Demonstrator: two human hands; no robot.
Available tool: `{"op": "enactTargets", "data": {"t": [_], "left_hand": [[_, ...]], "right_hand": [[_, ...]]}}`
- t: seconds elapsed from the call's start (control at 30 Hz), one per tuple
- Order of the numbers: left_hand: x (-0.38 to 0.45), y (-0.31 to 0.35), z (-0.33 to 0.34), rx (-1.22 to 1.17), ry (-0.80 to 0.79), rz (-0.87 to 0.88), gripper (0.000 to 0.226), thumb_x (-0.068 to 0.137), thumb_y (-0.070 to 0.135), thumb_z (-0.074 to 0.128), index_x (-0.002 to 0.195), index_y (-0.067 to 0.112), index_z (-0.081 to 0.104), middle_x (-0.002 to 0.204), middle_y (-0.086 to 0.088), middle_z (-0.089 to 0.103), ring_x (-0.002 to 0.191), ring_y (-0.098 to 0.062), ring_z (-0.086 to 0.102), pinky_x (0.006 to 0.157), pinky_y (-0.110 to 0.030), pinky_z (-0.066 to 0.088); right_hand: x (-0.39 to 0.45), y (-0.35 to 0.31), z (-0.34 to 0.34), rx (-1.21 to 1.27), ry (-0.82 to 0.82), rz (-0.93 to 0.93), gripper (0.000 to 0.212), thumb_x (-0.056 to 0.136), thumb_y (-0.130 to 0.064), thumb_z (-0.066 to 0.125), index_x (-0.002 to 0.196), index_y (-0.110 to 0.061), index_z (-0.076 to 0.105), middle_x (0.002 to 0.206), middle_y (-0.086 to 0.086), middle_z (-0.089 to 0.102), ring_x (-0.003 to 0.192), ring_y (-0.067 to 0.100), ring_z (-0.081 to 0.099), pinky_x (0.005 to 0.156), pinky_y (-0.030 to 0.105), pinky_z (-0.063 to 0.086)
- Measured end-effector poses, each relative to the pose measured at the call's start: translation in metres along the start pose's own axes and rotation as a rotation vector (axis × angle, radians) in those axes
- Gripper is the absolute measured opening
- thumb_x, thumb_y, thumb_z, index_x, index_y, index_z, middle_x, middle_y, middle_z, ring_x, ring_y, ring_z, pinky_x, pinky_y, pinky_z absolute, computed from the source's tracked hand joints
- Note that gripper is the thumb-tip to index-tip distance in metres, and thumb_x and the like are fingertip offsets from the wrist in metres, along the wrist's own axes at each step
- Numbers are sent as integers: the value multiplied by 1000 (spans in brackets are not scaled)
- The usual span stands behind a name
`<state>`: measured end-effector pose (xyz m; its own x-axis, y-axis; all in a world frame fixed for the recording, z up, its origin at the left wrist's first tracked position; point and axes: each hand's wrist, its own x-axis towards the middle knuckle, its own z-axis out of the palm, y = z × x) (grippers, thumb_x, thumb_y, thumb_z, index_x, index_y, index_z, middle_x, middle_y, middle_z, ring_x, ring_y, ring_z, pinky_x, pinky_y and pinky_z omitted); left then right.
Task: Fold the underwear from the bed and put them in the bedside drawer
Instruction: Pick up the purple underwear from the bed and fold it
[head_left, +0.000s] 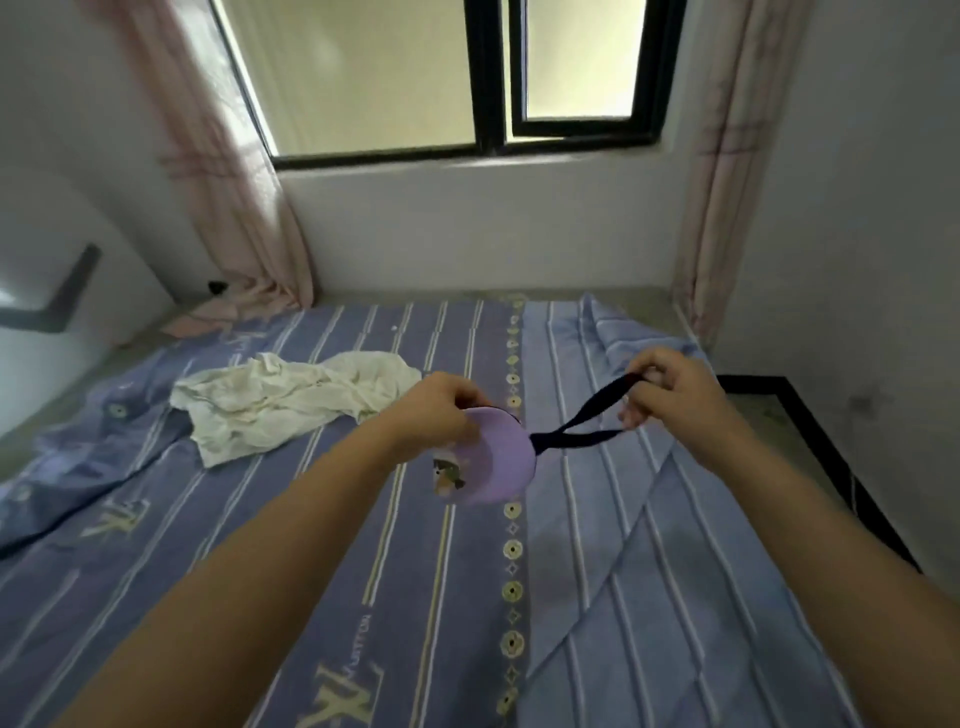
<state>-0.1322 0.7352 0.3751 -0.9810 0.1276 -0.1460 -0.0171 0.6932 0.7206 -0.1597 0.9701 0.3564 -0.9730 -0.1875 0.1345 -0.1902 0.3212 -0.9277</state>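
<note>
I hold a piece of underwear in the air over the bed (467, 597). It has a lilac part (498, 462) with a small printed picture, and a dark navy band (587, 415) that forms a loop. My left hand (441, 410) pinches the top of the lilac part. My right hand (670, 389) grips the far end of the navy band and stretches it to the right. A crumpled cream-white garment (280, 400) lies on the sheet, to the left of my left hand. No drawer is in view.
The bed has a purple and blue striped sheet, rumpled at the left (78, 457) and at the far right (623, 332). Pink curtains (223, 171) hang at both sides of a black-framed window (488, 78). A white wall stands close on the right.
</note>
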Motion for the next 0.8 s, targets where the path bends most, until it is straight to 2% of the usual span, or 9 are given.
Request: {"op": "enactTargets", "data": {"t": [0.17, 0.27, 0.37, 0.47, 0.5, 0.57, 0.67, 0.73, 0.8], "left_hand": [[-39, 37, -57, 524, 225, 57, 19, 75, 0, 57, 89, 6, 67, 88, -17, 66, 85, -29, 58, 64, -31, 44], [-55, 46, -67, 671, 299, 86, 8, 79, 10, 56, 72, 9, 57, 98, -21, 66, 93, -34, 58, 68, -34, 44], [-58, 53, -55, 659, 163, 209, 15, 83, 10, 51, 97, 8, 57, 106, -18, 64, 98, -34, 57, 77, -37, 46], [-56, 65, -42, 737, 33, 305, 23, 92, 13, 43, 112, 7, 54, 112, -20, 55, 101, -35, 55, 78, -38, 43], [-54, 69, -41, 789, 56, 310, 24, 93, 12, 40, 112, 7, 53, 111, -21, 53, 99, -37, 55, 73, -38, 40], [-51, 75, -45, 905, 230, 334, 31, 92, 7, 38, 120, 13, 48, 110, -19, 51, 93, -38, 56, 62, -36, 33], [-51, 78, -61, 953, 660, 447, 44, 81, -4, 50, 122, 12, 46, 102, -18, 53, 66, -33, 56, 41, -26, 18], [-53, 84, -68, 1000, 766, 499, 47, 58, -12, 71, 102, 1, 61, 77, -20, 60, 38, -28, 45, 40, -16, 1], [-51, 89, -70, 1023, 837, 525, 44, 37, -15, 79, 78, -1, 68, 57, -17, 60, 25, -28, 41, 37, -12, 0]], "right_hand": [[-4, -64, -23, 292, -367, -95, 23, 80, 11, 51, 93, -9, 50, 31, -1, 53, 32, 6, 48, 40, 13, 44], [-20, -91, -35, 792, -495, -260, 39, 61, -6, 74, 96, -16, 62, 49, -5, 68, 50, 6, 63, 65, 18, 56], [-27, -112, -31, 1107, -397, -410, 30, 68, -5, 68, 92, -23, 67, 85, -6, 76, 85, 8, 70, 80, 26, 57], [-15, -127, -25, 341, 293, -532, 46, 77, 16, 37, 96, -23, 54, 112, 4, 69, 89, 7, 66, 70, 6, 48], [-10, -128, -25, -16, 486, -566, 41, 79, 15, 36, 101, -17, 51, 112, 12, 68, 87, 16, 66, 66, 8, 45], [-5, -125, -31, -475, 569, -456, 28, 83, 5, 44, 109, -5, 46, 101, 25, 67, 83, 36, 63, 66, 30, 46], [-9, -114, -40, -831, 281, -174, 15, 83, -11, 56, 92, -6, 45, 83, 20, 72, 81, 36, 63, 66, 37, 48], [-22, -109, -39, -678, -151, -71, 25, 82, -17, 60, 71, -14, 38, 53, -4, 72, 68, 26, 68, 53, 24, 47], [-40, -110, -31, -303, -498, -39, 29, 80, -20, 63, 61, -19, 41, 44, -9, 68, 49, 16, 67, 38, 14, 39]]}}
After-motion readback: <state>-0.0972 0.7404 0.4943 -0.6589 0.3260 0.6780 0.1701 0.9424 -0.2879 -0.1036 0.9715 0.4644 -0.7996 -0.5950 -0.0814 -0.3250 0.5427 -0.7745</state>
